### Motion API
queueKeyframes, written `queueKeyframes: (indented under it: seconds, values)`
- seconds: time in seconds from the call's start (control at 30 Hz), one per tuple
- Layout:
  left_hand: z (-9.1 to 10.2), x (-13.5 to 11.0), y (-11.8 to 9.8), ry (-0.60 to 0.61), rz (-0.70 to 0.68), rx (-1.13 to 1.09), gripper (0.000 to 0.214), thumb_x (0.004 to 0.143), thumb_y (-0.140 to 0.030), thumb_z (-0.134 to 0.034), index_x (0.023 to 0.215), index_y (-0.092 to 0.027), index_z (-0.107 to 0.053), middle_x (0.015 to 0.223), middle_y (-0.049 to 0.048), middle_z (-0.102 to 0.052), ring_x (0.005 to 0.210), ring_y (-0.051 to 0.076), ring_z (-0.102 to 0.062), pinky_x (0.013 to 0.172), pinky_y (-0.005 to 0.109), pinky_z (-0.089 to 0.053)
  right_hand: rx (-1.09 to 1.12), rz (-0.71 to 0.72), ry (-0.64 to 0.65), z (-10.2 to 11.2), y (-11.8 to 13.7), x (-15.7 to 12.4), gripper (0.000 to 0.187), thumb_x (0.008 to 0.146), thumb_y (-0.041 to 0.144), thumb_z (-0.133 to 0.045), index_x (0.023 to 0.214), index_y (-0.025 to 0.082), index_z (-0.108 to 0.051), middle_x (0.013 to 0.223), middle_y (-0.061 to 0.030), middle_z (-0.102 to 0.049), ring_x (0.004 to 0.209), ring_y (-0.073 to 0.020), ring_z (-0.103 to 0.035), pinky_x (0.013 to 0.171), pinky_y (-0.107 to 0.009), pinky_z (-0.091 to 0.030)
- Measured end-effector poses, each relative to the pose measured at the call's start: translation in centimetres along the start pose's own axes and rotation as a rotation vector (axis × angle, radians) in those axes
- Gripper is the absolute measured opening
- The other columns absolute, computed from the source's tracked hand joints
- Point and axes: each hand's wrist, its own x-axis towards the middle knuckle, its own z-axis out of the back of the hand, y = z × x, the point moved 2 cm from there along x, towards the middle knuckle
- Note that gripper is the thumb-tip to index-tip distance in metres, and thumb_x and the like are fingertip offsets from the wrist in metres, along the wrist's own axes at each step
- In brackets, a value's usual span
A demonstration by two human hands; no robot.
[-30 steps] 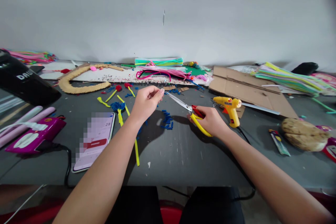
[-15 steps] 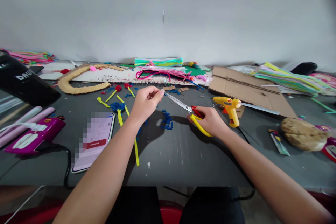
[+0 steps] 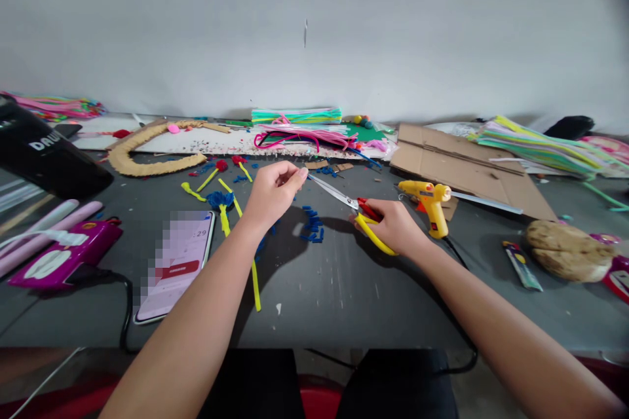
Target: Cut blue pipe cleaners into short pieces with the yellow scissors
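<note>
My right hand point(image 3: 390, 226) is wrapped round the red and yellow handles of a pair of scissors point(image 3: 339, 194), whose blades point left and up. At the blade tips, my left hand point(image 3: 275, 193) pinches the end of a blue pipe cleaner; only a tiny bit shows past the fingertips. Below the blades, several short cut blue pieces point(image 3: 313, 226) lie on the grey table. Left of my left hand lie a blue and yellow pipe-cleaner flower point(image 3: 221, 201), red-headed ones point(image 3: 221, 165) and a yellow pipe cleaner point(image 3: 256, 285).
A yellow glue gun point(image 3: 432, 200) stands right of my right hand, its cord running toward the table edge. A phone point(image 3: 171, 275) lies by my left forearm. Cardboard point(image 3: 457, 167), pipe-cleaner bundles point(image 3: 296, 116) and a cardboard arc point(image 3: 128, 160) lie along the wall. A black tumbler point(image 3: 54, 157) leans at left.
</note>
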Motion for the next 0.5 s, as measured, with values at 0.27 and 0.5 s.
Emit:
queueKeyframes:
  seconds: [0.27,0.5]
  values:
    - [0.04,-0.09,-0.21,-0.002,0.005,-0.007,0.031,0.085,-0.043,-0.065,0.067,-0.018,-0.062,0.060,0.0007,-0.059,0.056,0.014,-0.051,0.055,0.028,-0.037,0.007,0.005,0.002,0.03,0.06,0.00,0.034,0.080,0.043,-0.059,0.062,0.020,-0.041,0.058,0.0037,-0.037,0.060,-0.0117,-0.028,0.054,-0.028,-0.023]
    - [0.04,-0.02,-0.06,0.004,-0.015,-0.006,0.032,0.087,-0.043,-0.064,0.066,-0.018,-0.061,0.061,0.0014,-0.060,0.058,0.014,-0.053,0.056,0.028,-0.039,0.053,-0.073,-0.007,0.25,0.35,-0.01,0.040,0.078,0.047,-0.062,0.059,0.019,-0.041,0.057,0.0028,-0.037,0.060,-0.0116,-0.031,0.053,-0.027,-0.023]
